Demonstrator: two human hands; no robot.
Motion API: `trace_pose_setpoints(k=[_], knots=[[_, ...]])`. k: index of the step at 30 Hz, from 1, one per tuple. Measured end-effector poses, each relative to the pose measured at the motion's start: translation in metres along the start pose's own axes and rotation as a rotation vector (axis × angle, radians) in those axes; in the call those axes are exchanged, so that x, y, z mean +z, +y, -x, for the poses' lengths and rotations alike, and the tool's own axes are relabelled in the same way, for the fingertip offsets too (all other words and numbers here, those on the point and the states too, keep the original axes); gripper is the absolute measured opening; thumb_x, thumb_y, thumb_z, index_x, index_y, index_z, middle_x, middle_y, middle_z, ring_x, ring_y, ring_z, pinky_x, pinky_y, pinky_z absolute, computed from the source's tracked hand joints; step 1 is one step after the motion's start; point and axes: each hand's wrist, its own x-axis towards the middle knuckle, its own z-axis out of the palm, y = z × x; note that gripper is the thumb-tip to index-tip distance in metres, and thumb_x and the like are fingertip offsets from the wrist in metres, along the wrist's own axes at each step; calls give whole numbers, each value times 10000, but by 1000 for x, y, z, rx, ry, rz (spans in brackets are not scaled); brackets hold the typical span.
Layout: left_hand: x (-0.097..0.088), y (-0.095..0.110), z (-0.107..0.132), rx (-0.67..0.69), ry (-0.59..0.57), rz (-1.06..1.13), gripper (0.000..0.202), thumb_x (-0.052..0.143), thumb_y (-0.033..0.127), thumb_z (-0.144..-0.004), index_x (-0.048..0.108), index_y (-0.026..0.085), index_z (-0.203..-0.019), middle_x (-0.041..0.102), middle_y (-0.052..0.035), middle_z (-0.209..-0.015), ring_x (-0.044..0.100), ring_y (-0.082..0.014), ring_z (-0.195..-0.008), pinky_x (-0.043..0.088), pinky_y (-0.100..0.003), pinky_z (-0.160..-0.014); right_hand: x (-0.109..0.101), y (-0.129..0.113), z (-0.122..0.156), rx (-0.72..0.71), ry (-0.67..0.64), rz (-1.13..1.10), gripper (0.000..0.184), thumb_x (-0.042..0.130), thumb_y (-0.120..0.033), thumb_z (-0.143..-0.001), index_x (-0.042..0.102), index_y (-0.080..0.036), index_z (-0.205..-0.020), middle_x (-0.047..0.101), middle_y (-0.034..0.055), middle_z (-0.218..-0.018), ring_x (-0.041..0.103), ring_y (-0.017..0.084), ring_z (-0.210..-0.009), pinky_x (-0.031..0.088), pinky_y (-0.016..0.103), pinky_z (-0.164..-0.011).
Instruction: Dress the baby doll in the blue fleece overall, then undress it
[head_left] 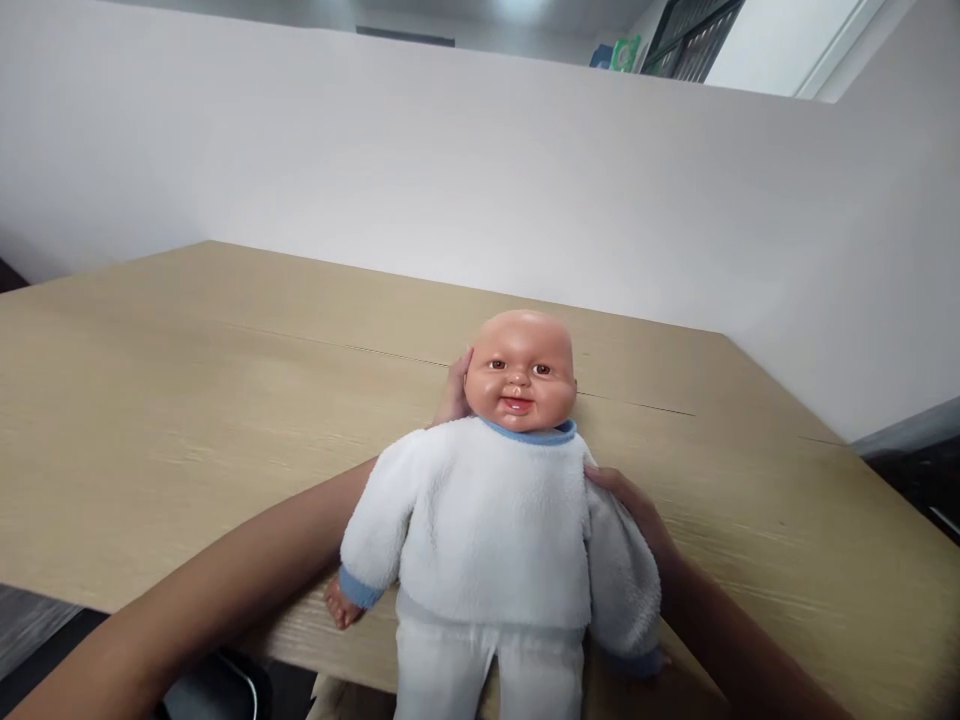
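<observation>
A baby doll (pixel 495 520) in a white fleecy top with blue collar and cuffs and white trousers is held upright at the table's near side, facing me. My left hand (pixel 454 392) is behind the doll's head and neck on the left; only part of its fingers shows beside the head. My right hand (pixel 630 505) grips the doll at its shoulder and upper sleeve on the right, thumb on the front of the top. The other fingers of that hand are hidden behind the doll.
A large wooden table (pixel 225 420) spreads beneath the doll, with thin seams across its top. A white wall (pixel 420 170) rises behind it. Below the near edge at the left is a dark chair (pixel 214 690). Dark objects (pixel 919 480) stand beyond the right edge.
</observation>
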Motion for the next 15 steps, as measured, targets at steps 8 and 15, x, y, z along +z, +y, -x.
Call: trace_pose_setpoints(k=[8,15], knots=[[-6,-2,-29,102,107,167,667,511,662,-1029,701,150,-1410,778,-129,-1430,544,-392,-1568,485,-512,-1298,-3,-6,-43,-28,111,-66,311,935,-512,-789,838,-221,-842,861,1,-785,801,220,-690,646,267,-680],[-27,2,-65,106,224,114,619,507,670,-1022,757,182,-1308,840,-136,-1257,656,-402,-1454,546,-533,-1234,-21,0,-37,61,166,51,646,944,-545,-767,813,-198,-1296,895,100,-1075,833,387,-1142,659,468,-1065]])
